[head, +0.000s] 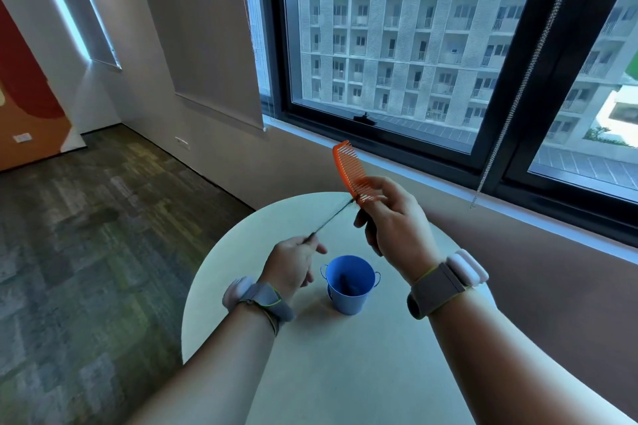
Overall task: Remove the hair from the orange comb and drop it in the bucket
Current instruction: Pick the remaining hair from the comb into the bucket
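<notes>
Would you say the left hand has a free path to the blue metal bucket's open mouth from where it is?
Probably yes: the left hand, pinching the dark hair strand, is beside the blue metal bucket, with nothing between.

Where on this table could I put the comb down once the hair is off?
Bare table lies between the forearms, nearer you than the blue bucket. It is crowded above the bucket, where both hands work.

Round table [345, 373], window [397, 55], roller blind [207, 28], carpet [86, 235].
</notes>
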Tool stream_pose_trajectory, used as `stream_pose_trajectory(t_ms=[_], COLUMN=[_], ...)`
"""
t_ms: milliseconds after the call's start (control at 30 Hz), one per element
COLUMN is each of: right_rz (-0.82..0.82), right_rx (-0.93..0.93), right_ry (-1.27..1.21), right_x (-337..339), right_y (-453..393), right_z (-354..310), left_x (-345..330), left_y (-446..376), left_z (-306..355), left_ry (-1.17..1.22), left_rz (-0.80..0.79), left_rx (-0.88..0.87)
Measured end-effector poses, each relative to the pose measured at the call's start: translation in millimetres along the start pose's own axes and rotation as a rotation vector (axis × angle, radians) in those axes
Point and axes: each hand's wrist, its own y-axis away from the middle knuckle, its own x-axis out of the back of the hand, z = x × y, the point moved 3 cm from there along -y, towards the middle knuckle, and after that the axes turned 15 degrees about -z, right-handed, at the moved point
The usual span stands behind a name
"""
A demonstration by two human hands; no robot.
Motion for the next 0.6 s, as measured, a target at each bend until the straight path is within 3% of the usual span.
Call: stream_pose_trajectory(t_ms=[100,167,300,400,600], right_rz=[-0.022,-0.024,-0.032,-0.039,-0.063], right_rx=[-0.009,-0.024,-0.043,-0.028,-0.050], right_ry=[-0.006,-0.004,0.034,0.069,0.037], right_x=[-5,-7,-11,-15,-12], right_y=[3,3,5,7,10], right_z=[1,2,3,2,-3], left_x=[9,11,0,-15,-13], left_y=[-8,-7,5,13,13], left_z=[-16,-12,16,42,56], left_ry=[-0.063,-0.138,-0.218,-0.059,-0.080], left_rz=[0.077,0.105,0.048,-0.080,-0.034], left_rx=[0.101,0.080,-0.166,-0.326,-0.376])
